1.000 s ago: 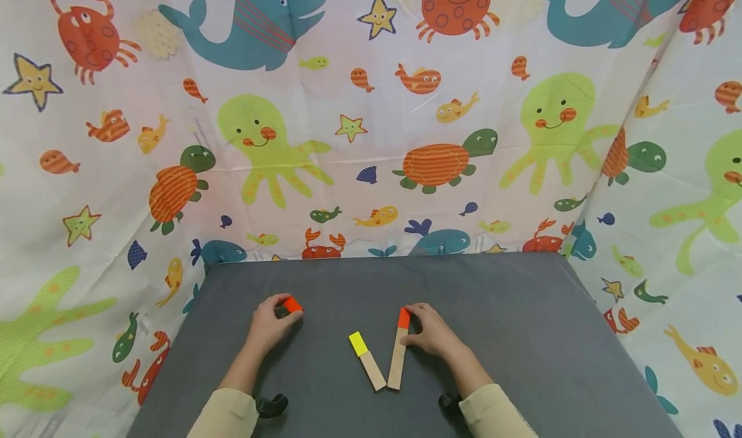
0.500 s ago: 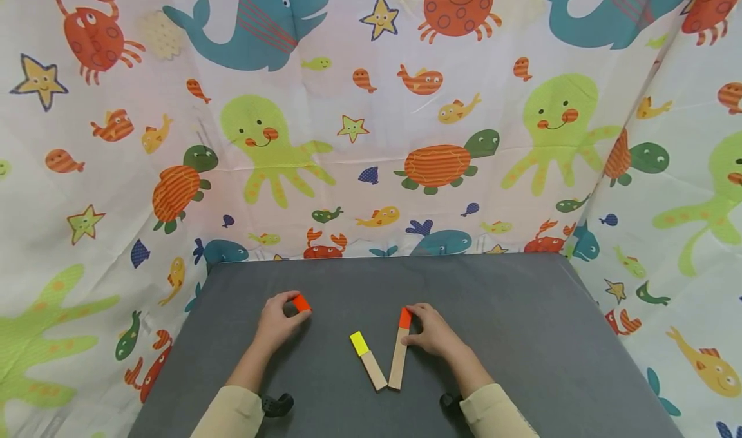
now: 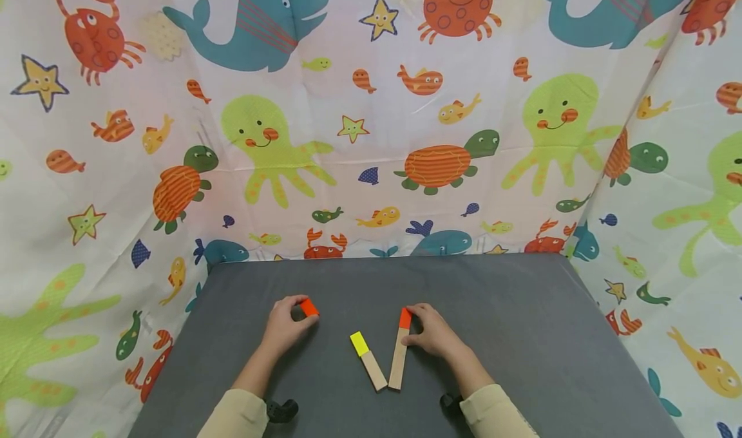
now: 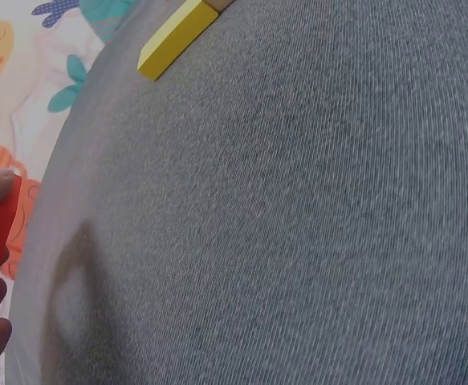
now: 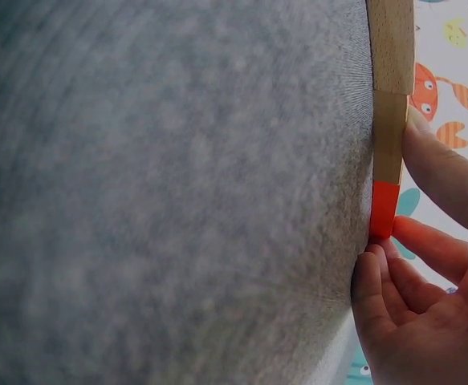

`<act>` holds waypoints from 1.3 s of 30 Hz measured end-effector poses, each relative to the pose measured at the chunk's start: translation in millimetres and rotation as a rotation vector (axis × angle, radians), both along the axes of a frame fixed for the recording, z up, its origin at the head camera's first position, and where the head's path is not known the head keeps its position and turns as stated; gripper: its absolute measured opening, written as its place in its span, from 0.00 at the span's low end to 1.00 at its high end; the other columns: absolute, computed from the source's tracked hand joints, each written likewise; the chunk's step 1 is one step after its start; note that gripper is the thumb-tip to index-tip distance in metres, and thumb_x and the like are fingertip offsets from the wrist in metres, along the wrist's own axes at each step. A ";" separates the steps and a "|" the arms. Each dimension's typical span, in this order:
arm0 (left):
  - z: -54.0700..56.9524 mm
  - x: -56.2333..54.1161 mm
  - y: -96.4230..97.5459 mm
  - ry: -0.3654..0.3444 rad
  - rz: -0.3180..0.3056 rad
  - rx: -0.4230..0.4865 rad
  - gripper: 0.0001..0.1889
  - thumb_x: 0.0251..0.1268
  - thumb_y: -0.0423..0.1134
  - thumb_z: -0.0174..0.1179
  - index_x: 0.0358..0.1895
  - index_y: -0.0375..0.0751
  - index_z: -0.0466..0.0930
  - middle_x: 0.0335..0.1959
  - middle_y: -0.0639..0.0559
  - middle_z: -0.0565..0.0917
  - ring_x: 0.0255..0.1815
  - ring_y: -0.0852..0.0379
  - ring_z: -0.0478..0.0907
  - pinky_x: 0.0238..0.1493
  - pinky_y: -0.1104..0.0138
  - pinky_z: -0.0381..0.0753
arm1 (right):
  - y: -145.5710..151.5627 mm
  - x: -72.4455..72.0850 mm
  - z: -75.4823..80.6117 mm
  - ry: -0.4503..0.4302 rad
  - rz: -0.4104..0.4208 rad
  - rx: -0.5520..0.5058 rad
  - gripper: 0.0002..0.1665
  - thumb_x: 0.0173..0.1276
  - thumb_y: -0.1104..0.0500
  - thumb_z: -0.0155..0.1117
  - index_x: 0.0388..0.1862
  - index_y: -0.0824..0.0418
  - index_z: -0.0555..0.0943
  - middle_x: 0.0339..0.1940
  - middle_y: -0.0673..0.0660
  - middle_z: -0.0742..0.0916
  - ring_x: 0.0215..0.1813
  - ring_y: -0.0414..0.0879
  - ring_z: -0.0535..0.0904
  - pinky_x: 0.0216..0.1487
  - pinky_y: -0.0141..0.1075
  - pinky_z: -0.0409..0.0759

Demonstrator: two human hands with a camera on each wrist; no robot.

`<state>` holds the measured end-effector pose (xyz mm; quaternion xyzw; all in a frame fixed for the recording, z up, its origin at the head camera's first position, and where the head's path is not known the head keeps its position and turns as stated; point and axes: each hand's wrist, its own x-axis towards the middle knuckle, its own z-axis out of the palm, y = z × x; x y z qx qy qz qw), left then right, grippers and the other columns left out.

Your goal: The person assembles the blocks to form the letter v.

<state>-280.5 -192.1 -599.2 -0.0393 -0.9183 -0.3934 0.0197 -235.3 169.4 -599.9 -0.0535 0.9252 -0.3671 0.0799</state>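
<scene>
My left hand (image 3: 284, 325) pinches a small orange-red block (image 3: 310, 307) between thumb and fingertips at the left. In the left wrist view that block (image 4: 3, 216) is held above the grey cloth, its shadow on the cloth. On the right, my right hand (image 3: 431, 330) touches a narrow row of blocks. Its index fingertip meets the orange-red end block (image 3: 404, 318), and its thumb lies against the plain wooden part (image 3: 398, 359). A seam divides two wooden pieces (image 5: 392, 48) in the right wrist view. Left of this row lie a yellow block (image 3: 359, 344) and a wooden block (image 3: 373, 370), end to end.
The two rows converge at their near ends, forming a V on the grey cloth-covered table (image 3: 522, 335). A white curtain (image 3: 371, 187) printed with sea animals stands behind the table and along both sides. Black straps (image 3: 282, 411) are worn at the wrists.
My left hand has moved a little to the right with its orange-red block. My right hand and both rows of blocks have stayed where they were.
</scene>
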 end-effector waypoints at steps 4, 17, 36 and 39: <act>0.8 1.4 2.9 -0.011 -0.002 0.013 0.29 0.57 0.48 0.74 0.62 0.44 0.80 0.61 0.44 0.80 0.62 0.43 0.70 0.64 0.43 0.71 | -0.1 -0.6 -0.4 0.004 0.002 0.001 0.47 0.53 0.55 0.83 0.71 0.63 0.73 0.68 0.64 0.75 0.69 0.62 0.71 0.68 0.58 0.70; 3.3 6.8 11.7 0.000 0.001 0.011 0.29 0.57 0.48 0.74 0.62 0.44 0.80 0.61 0.44 0.81 0.62 0.43 0.71 0.65 0.44 0.71 | 0.8 -0.2 -1.2 0.010 0.008 0.009 0.47 0.54 0.54 0.82 0.71 0.63 0.73 0.68 0.64 0.75 0.69 0.62 0.71 0.67 0.59 0.70; 2.5 12.3 32.1 0.056 -0.048 0.021 0.28 0.55 0.46 0.76 0.59 0.43 0.82 0.57 0.45 0.83 0.60 0.43 0.73 0.64 0.46 0.72 | -1.2 0.9 1.5 0.016 0.001 0.011 0.47 0.54 0.55 0.83 0.71 0.64 0.73 0.68 0.65 0.75 0.68 0.62 0.72 0.68 0.58 0.70; 3.9 13.5 34.5 0.054 -0.053 0.018 0.27 0.55 0.46 0.76 0.59 0.43 0.82 0.57 0.45 0.83 0.61 0.43 0.73 0.64 0.46 0.72 | -2.2 1.6 1.9 0.016 -0.005 0.007 0.47 0.53 0.55 0.83 0.71 0.64 0.73 0.68 0.65 0.75 0.68 0.62 0.72 0.68 0.57 0.70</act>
